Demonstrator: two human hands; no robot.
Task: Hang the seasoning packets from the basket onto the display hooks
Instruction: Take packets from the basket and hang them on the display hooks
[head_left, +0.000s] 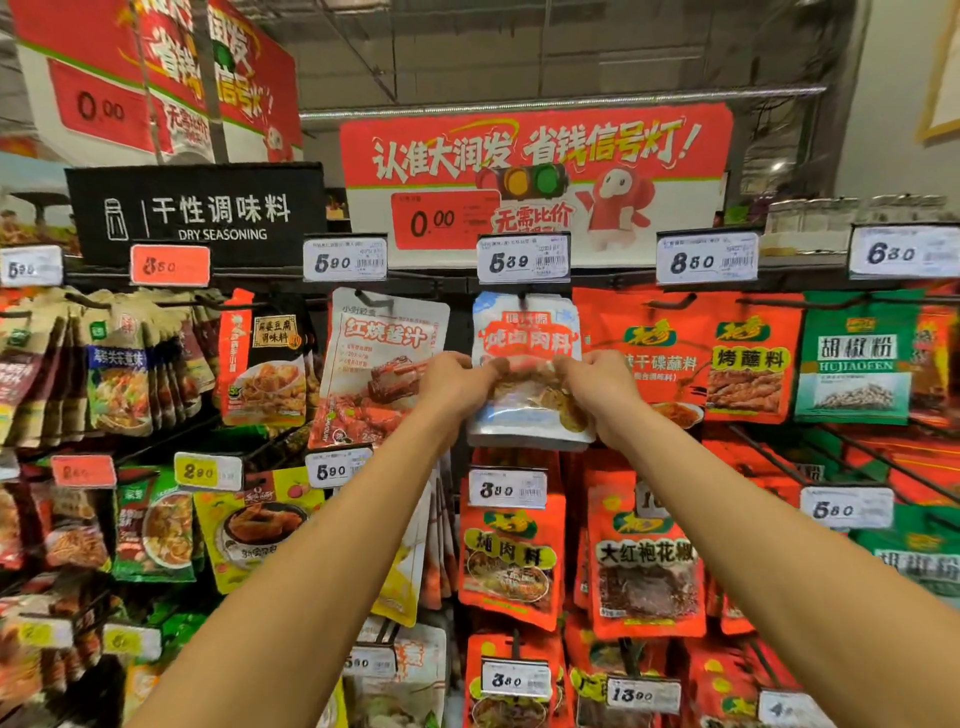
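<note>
Packet (525, 332) on hook under 5.39 tag | left hand (453, 379), right hand (597, 382) pinching its sides | basket unseen, remainder unknown

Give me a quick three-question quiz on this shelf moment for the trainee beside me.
1. True or false: both the left hand and the right hand grip the white-and-blue packet.
2. Which price tag sits directly above that packet: A 5.39, B 8.50, C 6.30?
3. Fill in: the black sign reads DRY ____.

Key: 1 true; 2 A; 3 SEASONING.
</note>
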